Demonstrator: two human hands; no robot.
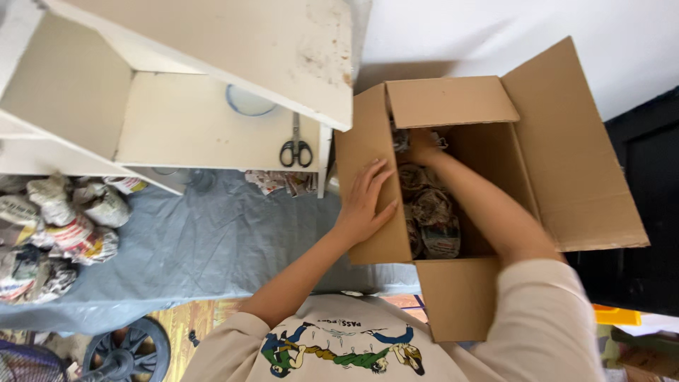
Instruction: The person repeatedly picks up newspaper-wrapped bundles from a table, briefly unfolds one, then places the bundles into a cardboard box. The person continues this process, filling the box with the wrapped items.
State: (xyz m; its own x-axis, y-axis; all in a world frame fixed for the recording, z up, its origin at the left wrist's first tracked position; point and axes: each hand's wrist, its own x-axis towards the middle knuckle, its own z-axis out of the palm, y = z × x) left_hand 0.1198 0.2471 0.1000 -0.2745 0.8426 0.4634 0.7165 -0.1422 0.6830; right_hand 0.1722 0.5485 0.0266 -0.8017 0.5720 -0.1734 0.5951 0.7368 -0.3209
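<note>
An open brown cardboard box (573,163) stands in front of me with its flaps spread out. My left hand (366,200) lies flat, fingers apart, on the box's left flap. My right hand (423,146) reaches deep into the box at its far end, among several newspaper-wrapped bundles (431,216) packed along the left inside wall. Shadow and the far flap partly hide the right hand's fingers, so I cannot tell whether they grip a bundle.
A white shelf unit (177,120) stands to the left, with black-handled scissors (296,148) and a round glass lid (249,101) on it. Newspaper-wrapped bundles (56,226) lie piled at far left on a grey-blue sheet (212,240). A dark cabinet (647,205) is on the right.
</note>
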